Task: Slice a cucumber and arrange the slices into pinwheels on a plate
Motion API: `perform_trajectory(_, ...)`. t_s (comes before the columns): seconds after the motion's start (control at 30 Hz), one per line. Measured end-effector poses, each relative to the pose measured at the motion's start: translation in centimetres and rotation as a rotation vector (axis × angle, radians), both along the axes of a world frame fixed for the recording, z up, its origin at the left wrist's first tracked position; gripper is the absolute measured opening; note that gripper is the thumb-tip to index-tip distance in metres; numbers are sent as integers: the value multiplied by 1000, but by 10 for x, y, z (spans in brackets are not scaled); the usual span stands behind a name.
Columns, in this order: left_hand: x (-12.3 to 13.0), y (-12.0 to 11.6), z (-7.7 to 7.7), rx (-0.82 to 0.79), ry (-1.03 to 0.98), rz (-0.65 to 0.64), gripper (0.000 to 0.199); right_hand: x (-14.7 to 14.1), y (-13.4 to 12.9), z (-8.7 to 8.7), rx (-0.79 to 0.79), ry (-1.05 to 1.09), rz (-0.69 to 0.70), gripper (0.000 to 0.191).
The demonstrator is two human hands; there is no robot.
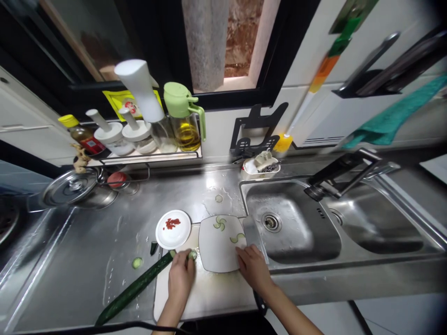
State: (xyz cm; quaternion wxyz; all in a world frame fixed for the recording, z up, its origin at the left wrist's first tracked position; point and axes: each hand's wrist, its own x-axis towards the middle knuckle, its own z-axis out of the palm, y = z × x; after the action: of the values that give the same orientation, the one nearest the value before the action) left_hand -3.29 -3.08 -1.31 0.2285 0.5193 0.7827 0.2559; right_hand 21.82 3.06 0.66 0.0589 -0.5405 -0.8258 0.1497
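My left hand (181, 274) is closed at a small cucumber slice (192, 254), which shows at the fingertips. Right beside this hand lies the cut end of a long green cucumber (134, 291), stretching to the lower left. A white square plate (218, 255) with green curved marks rests on the white cutting board (209, 295). My right hand (254, 269) grips that plate's right edge with its fingers. Under and beside the right hand lies a cleaver (254, 235), its black handle partly hidden. The round white plate (186, 228) holds chopped red pieces (172, 223).
A cut cucumber piece (137, 263) and a dark green end piece (153, 247) lie on the steel counter (87, 260). The double sink (293, 223) is at right under a faucet (342, 172). Behind stand a lidded pot (75, 186) and a seasoning rack (150, 159) with an oil jug (185, 116).
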Motion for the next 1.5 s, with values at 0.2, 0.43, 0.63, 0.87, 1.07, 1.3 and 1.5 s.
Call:
perform_trajectory(0.2,-2,-1,-6,-28,49,-50,34,-8,-10,6,-33,-1,16,25)
perform_trajectory(0.43,-7,0,-4,-88,127,-127,32,-10,-18,10,-29,-7,15,23)
perform_trajectory(0.63,-8,5,0,-73,155,-124,25,-11,-20,13,-31,15,13,23)
perform_trajectory(0.87,-10,9,6,-35,81,-147,18,-19,-20,14,-35,58,32,22)
perform_trajectory(1.07,-15,3,11,-34,-56,-145,16,-31,-19,13,-90,169,46,23)
perform_trajectory(1.3,-12,2,22,-100,-247,-170,18,-60,-19,12,-179,382,107,25)
perform_trajectory(1.5,1,6,36,-112,-438,-233,16,-81,-14,13,-232,456,130,25)
